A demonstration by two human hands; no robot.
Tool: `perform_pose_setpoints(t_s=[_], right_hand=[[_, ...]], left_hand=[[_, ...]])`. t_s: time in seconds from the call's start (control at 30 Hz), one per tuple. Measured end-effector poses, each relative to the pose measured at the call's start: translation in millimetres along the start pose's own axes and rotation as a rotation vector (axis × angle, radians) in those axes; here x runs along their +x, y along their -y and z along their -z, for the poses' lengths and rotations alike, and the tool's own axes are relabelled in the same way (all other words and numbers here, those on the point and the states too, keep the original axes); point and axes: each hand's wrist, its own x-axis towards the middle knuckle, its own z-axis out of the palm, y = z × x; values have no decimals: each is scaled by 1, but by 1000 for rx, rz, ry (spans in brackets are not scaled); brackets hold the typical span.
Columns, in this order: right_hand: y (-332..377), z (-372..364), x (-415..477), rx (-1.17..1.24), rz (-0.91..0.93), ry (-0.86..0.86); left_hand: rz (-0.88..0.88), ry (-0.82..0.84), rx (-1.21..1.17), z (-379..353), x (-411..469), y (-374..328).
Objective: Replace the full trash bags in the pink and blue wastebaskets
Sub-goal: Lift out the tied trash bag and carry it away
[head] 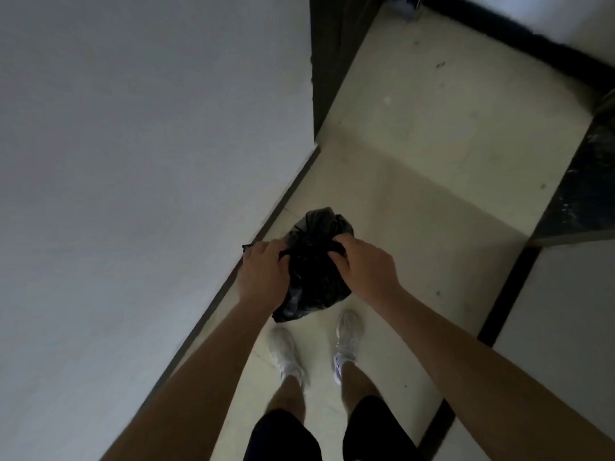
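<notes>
A person looks down at a black trash bag (pixel 312 281), held up in front of the body with both hands above a pale cream floor (pixel 416 154). The left hand (pixel 264 271) grips the bag's gathered top on its left side, fingers curled into the plastic. The right hand (pixel 362 264) grips the top on the bag's right side, its fingers also tucked into the folds. The bag looks full and bunched, and its lower part hangs below the two hands. A short tail of black plastic (pixel 247 248) pokes out past the left hand.

Directly left of the bag a plain white wall (pixel 133 161) rises close by, and its dark baseboard (pixel 266 227) runs diagonally just behind the left hand. Below the bag two white shoes stand on the floor, the left shoe (pixel 286 354) and the right shoe (pixel 347 334) slightly apart, with black shorts (pixel 283 437) nearer the camera. Beyond the bag, at the end of the white wall, stands a dark upright frame (pixel 327 61). Well to the right of the bag lies a dark speckled slab (pixel 585 188), and nearer a second light wall (pixel 565 311) edged by a black strip (pixel 506 294). The picture is dim and slightly blurred.
</notes>
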Motion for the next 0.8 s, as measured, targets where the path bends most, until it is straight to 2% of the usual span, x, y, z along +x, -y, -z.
perform_pose_setpoints(t_s=[0.2,0.47,0.53,0.63,0.73,0.8], right_hand=[[-53,-140,99,-107,50,59],[-84,-289,204,-108,71,-90],[-86,-314,222,-120,40,-117],[-87,-341,230,-87,8,-39],[-86,-348,217,-69,23,23],[-84,-341,205,-56,24,40]], left_hand=[[37,64,53,-124,95,87],[108,-33,33,-261,190,169],[95,-37,32,-283,212,183],[70,84,32,-306,225,204],[192,123,31,-305,205,221],[200,94,44,-293,184,223]])
